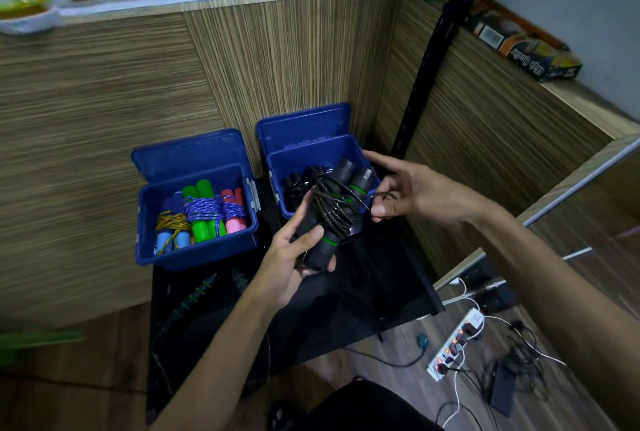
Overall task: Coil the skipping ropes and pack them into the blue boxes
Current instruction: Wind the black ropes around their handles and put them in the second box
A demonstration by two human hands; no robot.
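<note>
L hand (294,257) grips coiled black rope (334,209) handles; R hand (412,193) pinches cord end.

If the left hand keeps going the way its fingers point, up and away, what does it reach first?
Probably the right blue box: the left hand, gripping the black rope bundle, points toward its near rim. Depth is unclear, so it may pass above the rim.
</note>
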